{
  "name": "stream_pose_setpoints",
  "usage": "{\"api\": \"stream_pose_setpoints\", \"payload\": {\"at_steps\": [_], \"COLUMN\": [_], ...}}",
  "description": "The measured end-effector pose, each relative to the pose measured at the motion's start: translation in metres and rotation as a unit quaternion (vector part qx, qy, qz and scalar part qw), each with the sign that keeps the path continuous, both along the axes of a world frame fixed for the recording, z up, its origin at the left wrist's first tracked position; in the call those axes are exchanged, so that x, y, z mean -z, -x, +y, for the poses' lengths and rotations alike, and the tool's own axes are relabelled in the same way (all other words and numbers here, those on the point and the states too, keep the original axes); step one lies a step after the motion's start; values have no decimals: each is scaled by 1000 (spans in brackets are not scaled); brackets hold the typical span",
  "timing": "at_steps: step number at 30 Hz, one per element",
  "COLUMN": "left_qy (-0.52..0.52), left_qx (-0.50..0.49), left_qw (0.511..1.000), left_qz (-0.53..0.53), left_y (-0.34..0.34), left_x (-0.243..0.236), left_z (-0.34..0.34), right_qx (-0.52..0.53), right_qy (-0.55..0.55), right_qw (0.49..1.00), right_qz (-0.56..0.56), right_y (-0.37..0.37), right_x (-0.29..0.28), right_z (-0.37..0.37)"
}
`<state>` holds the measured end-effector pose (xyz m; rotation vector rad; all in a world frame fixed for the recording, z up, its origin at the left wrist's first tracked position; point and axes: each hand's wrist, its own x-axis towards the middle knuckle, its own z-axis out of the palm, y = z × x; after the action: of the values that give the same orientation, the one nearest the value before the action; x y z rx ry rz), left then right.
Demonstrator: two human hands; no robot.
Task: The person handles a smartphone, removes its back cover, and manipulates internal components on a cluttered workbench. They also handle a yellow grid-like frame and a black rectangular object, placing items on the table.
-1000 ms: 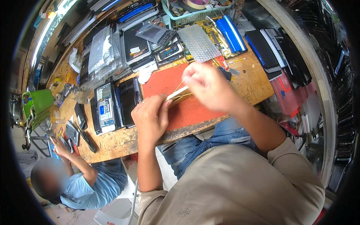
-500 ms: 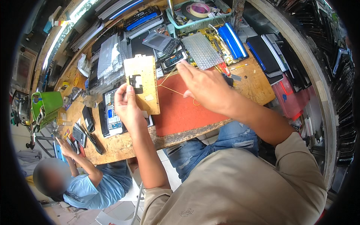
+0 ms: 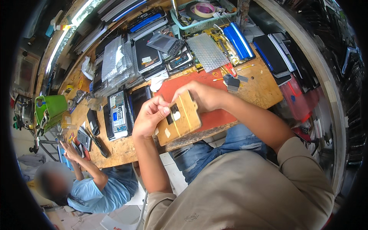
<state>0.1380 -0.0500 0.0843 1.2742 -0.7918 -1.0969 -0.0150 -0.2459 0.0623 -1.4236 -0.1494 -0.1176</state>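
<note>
Tan panel (image 3: 183, 123): one, flat, tilted, with one dark slot and a tab; lifted over the near edge of the red mat, gripped between both hands (centre of the clock face used below).
Yellow strands: two visible, thin, stretched across the panel's face, one on either side of a pale patch by the slot.
Own hands: two, both on the panel.
Left arm: up from 7 o'clock, forearm nearly upright, wrist turned in toward the panel.
Left hand (image 3: 149, 117): at 9 o'clock, nearly closed — thumb and forefinger pinched on the panel's edge beside the slot; whether also pinching a strand, cannot tell.
Right arm: in from 4 o'clock, forearm slanting up and inward.
Right hand (image 3: 200, 96): at 1 o'clock, curled round the panel's upper edge and grasping from behind; fingertips mostly hidden.
Red mat (image 3: 184, 82): one, beneath and beyond the panel, on the wooden bench (image 3: 264, 82).
Bubble-wrap sheet (image 3: 208, 53): one loose, at 1 o'clock; blue cylinder (image 3: 235, 41), one, just past it.
Teal basket (image 3: 199, 27): one, between 12 and 1 o'clock, with two tape rolls inside.
Opened device (image 3: 119, 117): one, at 9 o'clock — circuitry showing.
Green basket (image 3: 48, 109): one, farther out at 9 o'clock.
Co-worker (image 3: 96, 191): one, in light blue, at 8 o'clock.
</note>
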Motion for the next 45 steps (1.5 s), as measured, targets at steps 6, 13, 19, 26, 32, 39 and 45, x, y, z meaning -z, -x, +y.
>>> {"api": "stream_pose_setpoints", "payload": {"at_steps": [6, 13, 19, 26, 32, 39, 45], "left_qy": [162, 162, 170, 29, -114, -149, -86], "left_qx": [-196, -294, -262, -196, 47, -26, -109], "left_qw": [967, 930, 936, 978, 898, 808, 793], "left_qz": [-16, 151, 165, -67, -423, -569, -593], "left_y": [28, 66, 58, 15, 3, 59, 80], "left_x": [-4, 40, 36, 5, -48, -39, -24], "left_z": [-8, -33, -4, 24, 25, -16, -10], "right_qx": [154, 220, 294, 243, 219, 227, 211], "right_qy": [201, 618, 380, 370, 367, 450, 203], "right_qw": [963, 754, 877, 894, 902, 858, 950], "right_qz": [95, -30, -8, -61, -61, -97, -107], "right_y": [43, 76, 73, 57, 57, 48, 50], "right_x": [-3, 10, -4, -9, -11, -13, -26], "right_z": [-30, 11, -10, -9, 1, 17, 23]}}
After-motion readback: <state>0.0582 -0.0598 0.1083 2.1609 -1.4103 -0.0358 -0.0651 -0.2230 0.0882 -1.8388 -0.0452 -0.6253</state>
